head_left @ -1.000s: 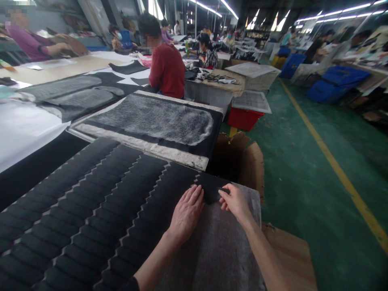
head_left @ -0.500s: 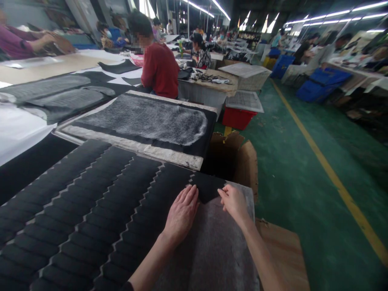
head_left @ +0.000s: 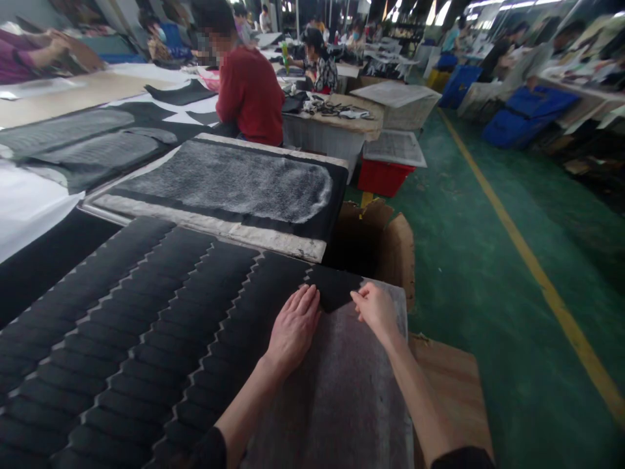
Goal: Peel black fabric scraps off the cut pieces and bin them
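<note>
The dark piece (head_left: 339, 286) lies flat at the far right corner of the bench (head_left: 342, 378), between the two hands, its near edge coming to a blunt point. To its left, columns of similar dark pieces (head_left: 176, 339) lie packed close together, with pale zigzag gaps between one column and the next. These columns look filled as far as the view reaches. The rightmost column seems only begun: dark material covers its far end, while grey bench top shows along the rest of that strip, so most of it appears left to cover.

The right hand (head_left: 375, 309) has thumb and forefinger pressed together at the piece's right corner; it seems to pinch that edge, though I cannot tell whether material is between the tips. The left hand (head_left: 295, 326) lies palm down, fingers straight and close together, fingertips resting on the piece's left side. That grip presses rather than grasps.

Beyond the bench's far edge lies a black panel (head_left: 234, 179) with white fuzz. A torn cardboard box (head_left: 403, 247) stands beside it, and a co-worker in red (head_left: 251, 94) sits farther off.
</note>
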{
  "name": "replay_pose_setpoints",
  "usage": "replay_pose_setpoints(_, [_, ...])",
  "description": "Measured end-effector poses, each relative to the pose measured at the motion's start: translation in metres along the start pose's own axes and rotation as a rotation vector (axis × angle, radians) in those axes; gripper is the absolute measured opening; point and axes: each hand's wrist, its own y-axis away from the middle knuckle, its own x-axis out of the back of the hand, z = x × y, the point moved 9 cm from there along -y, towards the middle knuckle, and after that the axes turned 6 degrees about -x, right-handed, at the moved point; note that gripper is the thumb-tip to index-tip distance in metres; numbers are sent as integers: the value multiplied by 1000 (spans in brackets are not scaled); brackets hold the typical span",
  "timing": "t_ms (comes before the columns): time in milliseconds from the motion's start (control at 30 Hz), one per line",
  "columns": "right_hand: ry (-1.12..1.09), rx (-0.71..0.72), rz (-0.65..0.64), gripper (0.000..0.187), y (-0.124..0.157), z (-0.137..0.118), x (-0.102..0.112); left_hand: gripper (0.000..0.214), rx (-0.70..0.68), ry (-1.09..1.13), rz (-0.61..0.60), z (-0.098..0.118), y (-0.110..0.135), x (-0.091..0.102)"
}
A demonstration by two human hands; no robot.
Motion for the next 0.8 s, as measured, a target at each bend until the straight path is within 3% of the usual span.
replay_pose_setpoints(100, [48, -4, 25, 16, 4, -1, 7, 44, -32, 4, -112, 6, -6, 4])
replay_pose_setpoints(167, [122, -4, 117, 11, 12, 0, 16, 43, -23, 6, -164, 6, -11, 6])
replay_pose_setpoints(233, [177, 81, 189, 14, 33, -5, 20, 43, -10, 28, -194, 5, -14, 7])
replay_pose_setpoints(267, [181, 143, 151, 14, 48, -7, 15, 44, 2, 38, -204, 4, -15, 7])
replay_pose_setpoints(300, [173, 215, 54, 11, 68, -10, 4, 44, 10, 47, -209, 4, -15, 7])
replay_pose_setpoints(400, [227, 490, -403, 8, 153, -14, -46, 43, 19, 67, -204, 3, -13, 9])
replay_pose_setpoints(467, [343, 561, -562, 17, 208, -2, -71, 40, 39, 101, -179, 0, -13, 10])
replay_pose_setpoints(500, [425, 538, -576, 24, 227, 8, -80, 38, 53, 132, -158, -3, -13, 10])
replay_pose_setpoints(600, [645, 494, -441, 49, 261, 30, -95, 32, 107, 295, -58, -16, -15, 10])
replay_pose_setpoints(667, [672, 517, -335, 48, 272, 35, -98, 30, 161, 469, 42, -28, -13, 11])
replay_pose_setpoints(800, [589, 574, -322, 41, 282, 43, -104, 28, 268, 777, 226, -49, 3, 22])
